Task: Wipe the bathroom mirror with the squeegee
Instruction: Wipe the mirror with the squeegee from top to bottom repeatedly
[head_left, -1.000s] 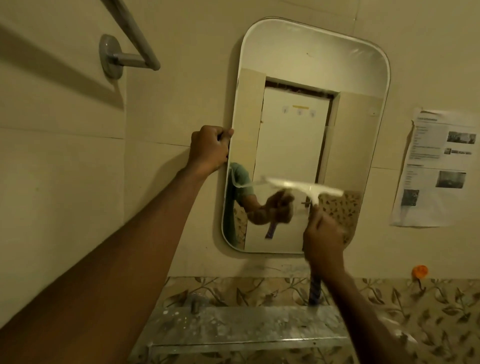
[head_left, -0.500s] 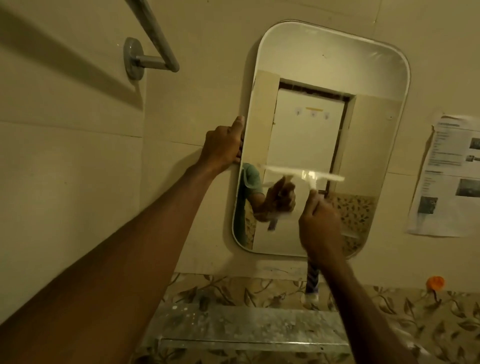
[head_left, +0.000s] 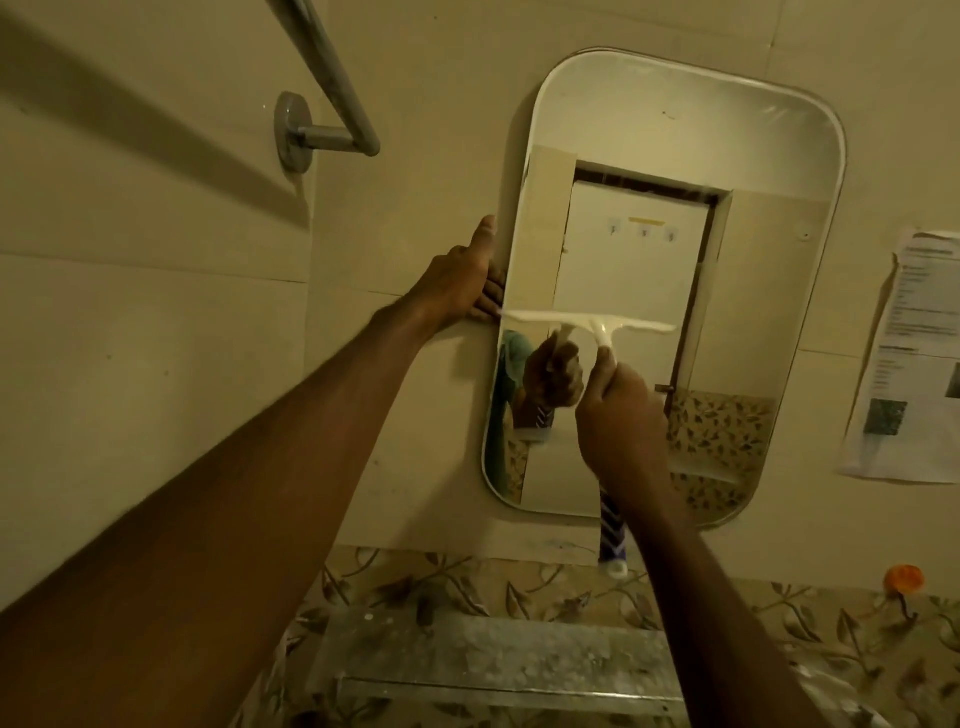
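A rounded rectangular mirror (head_left: 753, 130) hangs on the beige tiled wall. My right hand (head_left: 621, 415) is shut on the handle of a white squeegee (head_left: 587, 325), whose blade lies level across the left half of the glass at mid-height. The blue and white striped end of the handle pokes out below my wrist. My left hand (head_left: 460, 286) grips the mirror's left edge, thumb pointing up and fingers over the rim. The mirror reflects my hand, the squeegee and a white door.
A grey towel bar (head_left: 332, 88) on a round mount juts from the wall at upper left. A printed paper sheet (head_left: 904, 358) is stuck to the wall at right. A metal shelf (head_left: 493, 670) runs below, against leaf-patterned tiles, with an orange object (head_left: 905, 579) at lower right.
The squeegee and my right hand have moved up the mirror and a little left. My left hand has opened its thumb upward along the mirror's edge. The camera has shifted left.
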